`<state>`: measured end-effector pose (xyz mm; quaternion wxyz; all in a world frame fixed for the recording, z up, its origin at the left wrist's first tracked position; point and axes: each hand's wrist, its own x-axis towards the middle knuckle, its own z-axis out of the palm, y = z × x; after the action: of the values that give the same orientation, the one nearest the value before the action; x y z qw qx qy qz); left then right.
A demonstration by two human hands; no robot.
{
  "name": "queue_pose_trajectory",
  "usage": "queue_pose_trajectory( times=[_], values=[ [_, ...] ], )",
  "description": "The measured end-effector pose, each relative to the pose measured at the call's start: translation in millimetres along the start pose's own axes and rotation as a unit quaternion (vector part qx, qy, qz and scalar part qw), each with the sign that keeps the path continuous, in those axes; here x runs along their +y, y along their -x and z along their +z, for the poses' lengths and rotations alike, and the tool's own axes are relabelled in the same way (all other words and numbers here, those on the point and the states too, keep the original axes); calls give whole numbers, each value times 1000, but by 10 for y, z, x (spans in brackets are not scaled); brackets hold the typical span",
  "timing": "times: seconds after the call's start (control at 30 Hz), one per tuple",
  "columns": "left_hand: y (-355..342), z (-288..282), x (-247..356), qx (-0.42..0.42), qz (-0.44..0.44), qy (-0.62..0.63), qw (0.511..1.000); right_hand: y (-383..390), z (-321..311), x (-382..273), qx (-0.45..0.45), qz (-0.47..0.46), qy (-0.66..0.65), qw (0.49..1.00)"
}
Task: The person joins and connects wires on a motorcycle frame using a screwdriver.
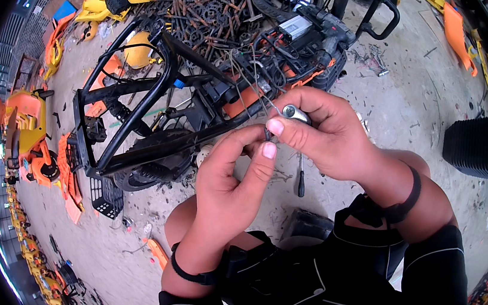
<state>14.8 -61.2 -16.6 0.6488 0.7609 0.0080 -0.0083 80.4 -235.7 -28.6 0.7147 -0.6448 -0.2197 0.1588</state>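
My left hand (pixel 232 181) and my right hand (pixel 326 134) meet in front of me, fingers pinched close together. Thin grey cables (pixel 255 82) rise from the frame to my fingertips. Between the left thumb and finger sits a small dark piece (pixel 267 133), apparently at a cable's end. In the right hand a socket wrench (pixel 292 112) is tucked by the fingers, its round metal mouth showing beside the thumb. Below that hand shows a thin shaft with a black handle (pixel 301 185); whether it belongs to the wrench I cannot tell. Just beyond lies the black scooter frame (pixel 149 112).
A wheel (pixel 155 162) lies under the frame, next to a black basket (pixel 106 196). Behind is a heap of rusty metal parts (pixel 198 16). Stacked black trays (pixel 487 146) stand at right. Orange and yellow panels (pixel 25 111) line the left; small debris dots the concrete floor.
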Motion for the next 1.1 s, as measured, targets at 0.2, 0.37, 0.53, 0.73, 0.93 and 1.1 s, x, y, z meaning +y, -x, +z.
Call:
queue_pose_trajectory(
  times=[0.2,0.37,0.53,0.73,0.93,1.1],
  values=[
    [-60,-5,-29,14,122,-126,984,10,50,69,22,-27,50,998],
    [-96,-68,-85,-10,188,-178,966,42,100,52,37,20,44,998],
    [-106,-33,-105,14,173,-142,975,46,123,22,45,27,26,998],
    [-95,25,-115,6,123,-50,991,40,60,100,29,24,-32,999],
    [-102,28,-104,3,130,-60,990,39,44,66,32,19,-36,999],
    [-95,35,-107,31,171,-111,978,32,8,64,19,19,-27,999]
  ],
)
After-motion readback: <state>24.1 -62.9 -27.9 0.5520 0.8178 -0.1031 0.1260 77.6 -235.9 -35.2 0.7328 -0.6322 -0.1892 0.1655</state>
